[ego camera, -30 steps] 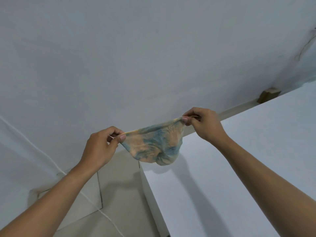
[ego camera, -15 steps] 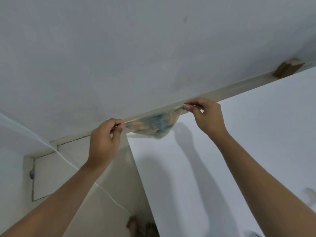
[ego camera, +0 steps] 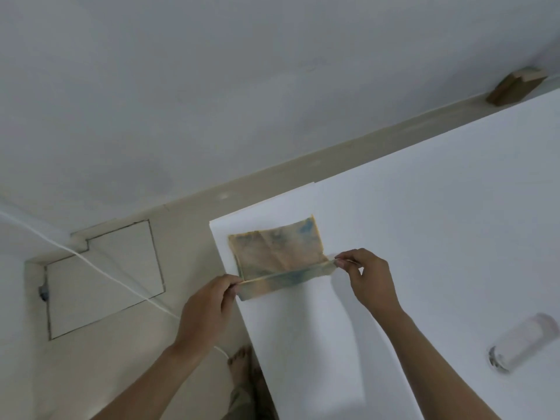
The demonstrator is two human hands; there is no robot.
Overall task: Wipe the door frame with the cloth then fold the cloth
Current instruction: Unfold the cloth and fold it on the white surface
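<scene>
A tan cloth (ego camera: 277, 251) with blue stains lies partly flat on the white surface (ego camera: 424, 237), near its left corner. Its near edge is lifted and stretched taut between my hands. My left hand (ego camera: 209, 307) pinches the left corner of that edge at the surface's left border. My right hand (ego camera: 365, 278) pinches the right corner above the surface. The far part of the cloth rests flat.
A beige strip of floor (ego camera: 303, 168) runs along the pale wall (ego camera: 242, 86). A brown wooden block (ego camera: 512, 86) sits at the far right. A white cable (ego camera: 100, 275) crosses a floor hatch (ego camera: 103, 277). A clear cylindrical object (ego camera: 524, 341) lies at right. Bare feet (ego camera: 242, 365) show below.
The view has tilted down from the wall. My hands have lowered the cloth, which hung sagging between them, so that its far part now lies flat on the white surface.
</scene>
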